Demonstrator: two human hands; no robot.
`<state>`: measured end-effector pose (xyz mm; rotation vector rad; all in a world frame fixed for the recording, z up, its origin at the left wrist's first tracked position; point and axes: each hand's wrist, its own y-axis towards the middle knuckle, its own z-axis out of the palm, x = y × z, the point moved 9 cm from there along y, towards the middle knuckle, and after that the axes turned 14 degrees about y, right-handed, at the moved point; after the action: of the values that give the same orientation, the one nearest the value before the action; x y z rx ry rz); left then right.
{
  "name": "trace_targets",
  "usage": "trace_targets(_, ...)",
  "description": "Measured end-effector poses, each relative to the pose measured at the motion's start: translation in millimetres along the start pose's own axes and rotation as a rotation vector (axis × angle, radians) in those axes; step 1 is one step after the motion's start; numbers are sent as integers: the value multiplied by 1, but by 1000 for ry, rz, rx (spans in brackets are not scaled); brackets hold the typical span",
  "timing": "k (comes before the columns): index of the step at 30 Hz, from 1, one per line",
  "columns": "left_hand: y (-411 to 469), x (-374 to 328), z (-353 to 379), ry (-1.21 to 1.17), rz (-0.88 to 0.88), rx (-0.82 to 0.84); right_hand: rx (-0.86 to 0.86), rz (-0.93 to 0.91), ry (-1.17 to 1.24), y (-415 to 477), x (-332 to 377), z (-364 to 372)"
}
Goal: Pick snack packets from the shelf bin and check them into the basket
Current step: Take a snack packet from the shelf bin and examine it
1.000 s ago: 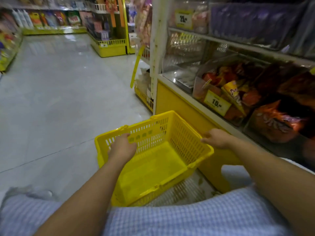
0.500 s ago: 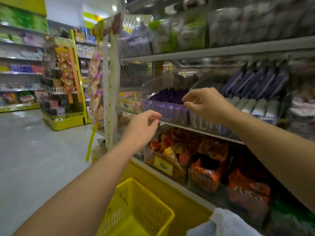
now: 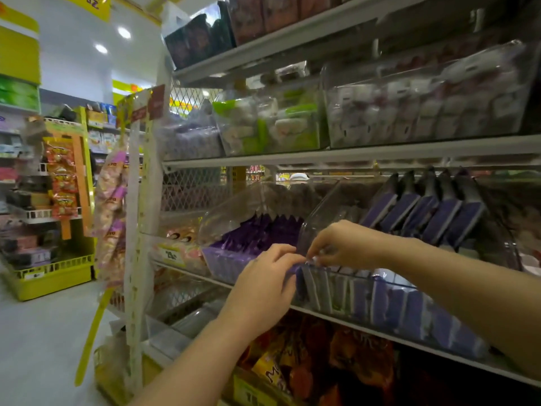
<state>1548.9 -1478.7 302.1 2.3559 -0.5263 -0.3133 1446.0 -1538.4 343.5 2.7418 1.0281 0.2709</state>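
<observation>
A clear shelf bin on the middle shelf holds a row of purple snack packets standing on edge. Both hands meet at its front left corner. My right hand reaches in from the right and pinches the top edge of the frontmost purple packet. My left hand comes up from below, and its curled fingertips close on the same packet edge beside the right fingers. The basket is out of view.
A second clear bin with darker purple packets sits just left. Orange and red snack bags fill the shelf below, and bins of pale packets the shelf above. A hanging snack strip and open aisle floor lie left.
The view rose from the yellow basket on the floor to the shelves. Both hands left the basket rim, lifted to the middle shelf and closed together on the bin's front packet.
</observation>
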Motion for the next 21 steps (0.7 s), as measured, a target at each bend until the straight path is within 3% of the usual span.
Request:
trace_targets(8,2,10,13,-46,-7,-86,97,-86,15,11,9,3)
trace_targets(14,-1,10,13,-54,-11,-82,24,-155,-30,11,11,5)
trace_targets(16,-1,10,13,-63,-19,-61,-72,-156,57,9,8,-8)
trace_targets(21,-3,8,11,-91,-46,-39,-501,-60,417,-3,-14,-73)
